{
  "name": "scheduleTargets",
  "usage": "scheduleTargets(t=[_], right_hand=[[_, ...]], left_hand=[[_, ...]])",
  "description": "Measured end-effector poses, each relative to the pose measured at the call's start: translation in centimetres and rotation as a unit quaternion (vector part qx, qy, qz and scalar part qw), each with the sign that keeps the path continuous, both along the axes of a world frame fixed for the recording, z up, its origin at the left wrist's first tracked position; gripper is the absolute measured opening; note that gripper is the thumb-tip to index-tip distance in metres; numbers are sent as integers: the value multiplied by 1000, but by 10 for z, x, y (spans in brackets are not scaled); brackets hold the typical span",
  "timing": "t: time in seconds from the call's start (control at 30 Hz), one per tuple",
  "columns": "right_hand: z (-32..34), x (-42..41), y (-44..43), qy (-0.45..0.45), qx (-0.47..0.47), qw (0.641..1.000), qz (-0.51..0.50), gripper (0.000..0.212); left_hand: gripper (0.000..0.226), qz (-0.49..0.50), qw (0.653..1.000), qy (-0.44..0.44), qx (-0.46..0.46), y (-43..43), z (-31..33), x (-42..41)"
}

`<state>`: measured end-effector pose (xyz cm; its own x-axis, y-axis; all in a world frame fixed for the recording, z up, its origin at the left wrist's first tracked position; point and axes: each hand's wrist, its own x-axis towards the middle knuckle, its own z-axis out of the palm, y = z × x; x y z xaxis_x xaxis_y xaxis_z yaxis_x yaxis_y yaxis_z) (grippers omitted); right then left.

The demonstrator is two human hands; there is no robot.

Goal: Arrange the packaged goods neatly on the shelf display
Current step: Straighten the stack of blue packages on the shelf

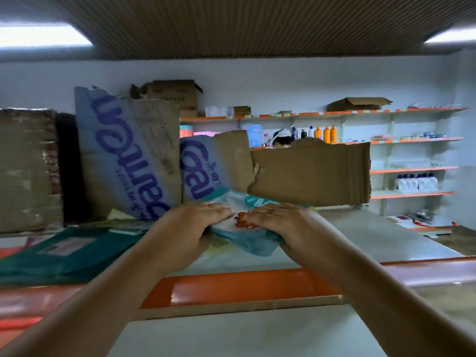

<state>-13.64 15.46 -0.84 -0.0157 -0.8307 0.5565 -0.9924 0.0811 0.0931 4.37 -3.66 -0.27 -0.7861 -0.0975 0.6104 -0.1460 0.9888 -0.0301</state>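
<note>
A soft light-blue and white package (242,234) with an orange cartoon print lies on the top shelf (360,235), partly under a torn cardboard flap (309,173). My left hand (190,222) holds its left end, fingers laid over the top. My right hand (280,220) holds its right end the same way, with the thumb hidden under the pack. Both arms reach up and forward over the orange shelf edge (231,287).
Flattened cardboard boxes with blue lettering (123,155) lean upright at the back left, beside a brown box (25,171). A dark green flat pack (64,253) lies on the left. Far wall shelves (412,140) carry bottles and boxes; a person's head (282,139) shows behind the cardboard.
</note>
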Motion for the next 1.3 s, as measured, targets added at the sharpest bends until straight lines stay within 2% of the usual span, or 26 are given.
scheduleTargets(t=[0.2,0.33,0.47,0.67,0.87,1.07,1.13,1.3], right_hand=[[6,52,-50,10,13,999,39,69],[12,92,-82,20,22,997,73,67],[14,145,-126,8,25,995,97,65],[16,245,-202,21,29,987,158,65],[12,363,-273,-5,23,967,255,62],[-13,466,-350,-30,5,942,335,77],[-19,499,-370,-29,3,931,363,71],[-45,563,-427,-33,16,903,428,63]], left_hand=[[60,44,999,-9,10,-34,0,68],[58,68,998,5,6,-52,1,119],[44,81,996,19,19,-81,3,182],[50,156,987,29,-5,-129,-1,297],[52,252,968,19,-14,-168,-9,431],[51,337,941,-2,9,-192,-24,547],[46,363,931,-4,26,-197,-28,580],[53,442,896,-10,41,-219,-49,644]])
